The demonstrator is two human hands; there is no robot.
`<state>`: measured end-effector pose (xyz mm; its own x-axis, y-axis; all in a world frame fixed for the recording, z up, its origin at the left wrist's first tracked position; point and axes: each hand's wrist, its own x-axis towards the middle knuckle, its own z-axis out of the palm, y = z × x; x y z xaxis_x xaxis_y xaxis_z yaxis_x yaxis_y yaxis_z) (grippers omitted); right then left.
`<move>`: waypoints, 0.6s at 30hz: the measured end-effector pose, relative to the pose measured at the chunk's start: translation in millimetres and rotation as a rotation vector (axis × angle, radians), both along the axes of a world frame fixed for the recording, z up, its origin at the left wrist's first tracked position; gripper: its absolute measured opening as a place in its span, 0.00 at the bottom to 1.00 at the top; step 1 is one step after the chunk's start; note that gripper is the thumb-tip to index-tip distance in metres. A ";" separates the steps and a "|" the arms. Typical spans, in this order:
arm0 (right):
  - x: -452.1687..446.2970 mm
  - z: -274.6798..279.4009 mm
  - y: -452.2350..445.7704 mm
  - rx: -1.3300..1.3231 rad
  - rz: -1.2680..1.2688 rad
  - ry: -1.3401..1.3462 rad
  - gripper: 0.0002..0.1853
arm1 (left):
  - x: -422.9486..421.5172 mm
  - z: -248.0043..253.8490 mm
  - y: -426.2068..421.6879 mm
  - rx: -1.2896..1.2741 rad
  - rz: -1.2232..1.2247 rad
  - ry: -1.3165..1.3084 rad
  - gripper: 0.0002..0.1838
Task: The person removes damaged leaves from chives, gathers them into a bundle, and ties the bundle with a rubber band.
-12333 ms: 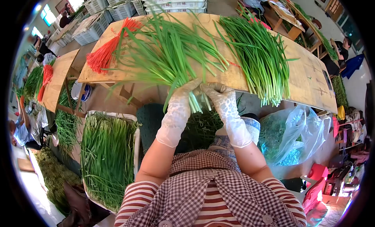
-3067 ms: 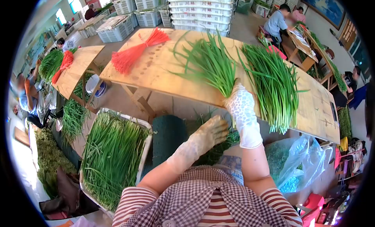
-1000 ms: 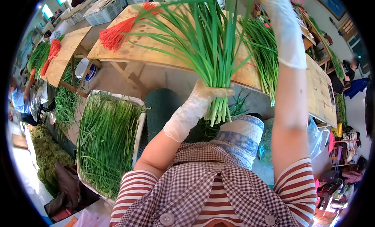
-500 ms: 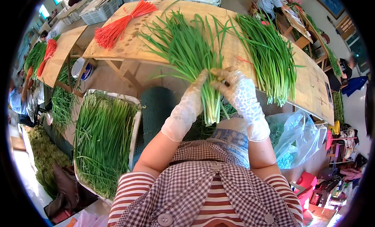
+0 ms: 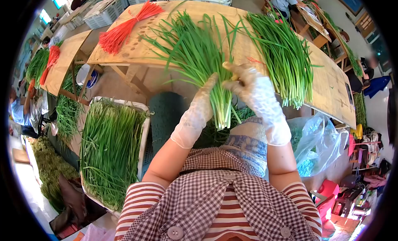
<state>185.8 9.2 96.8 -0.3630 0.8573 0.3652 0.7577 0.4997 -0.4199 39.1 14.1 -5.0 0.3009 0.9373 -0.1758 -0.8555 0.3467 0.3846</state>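
Note:
A bunch of long green garlic chives (image 5: pixel 197 50) fans out over the front edge of the wooden table, its pale stem ends hanging toward my lap. My left hand (image 5: pixel 200 107), in a translucent glove, is closed around the stems from the left side. Just right of the bunch is my gloved right hand (image 5: pixel 253 91), thumb and fingers apart, with nothing visible in it. A second, larger pile of chives (image 5: pixel 286 62) lies on the table to the right. Between the two, a thin red tie (image 5: pixel 253 59) rests on the wood.
A bundle of red ties (image 5: pixel 126 30) lies at the left of the wooden table (image 5: pixel 155 54). A white crate (image 5: pixel 143 145) full of chives stands on my left. On my right sits a clear plastic bag (image 5: pixel 321 137). Other people work at tables farther off.
My right hand has shifted slightly up and right, away from the stems, its fingers more spread. My left hand still grips the chives, which have barely moved.

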 end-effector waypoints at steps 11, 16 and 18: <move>0.0 -10.3 19.3 -0.350 0.099 0.082 0.14 | 1.0 4.5 6.9 -0.082 0.106 0.176 0.20; 52.0 10.5 -16.1 -0.612 0.277 0.719 0.14 | -11.0 1.6 12.0 -0.056 -0.024 -0.052 0.18; 50.6 -5.9 -25.2 -0.556 -0.133 0.423 0.19 | -10.0 6.2 11.7 -0.073 -0.019 0.161 0.17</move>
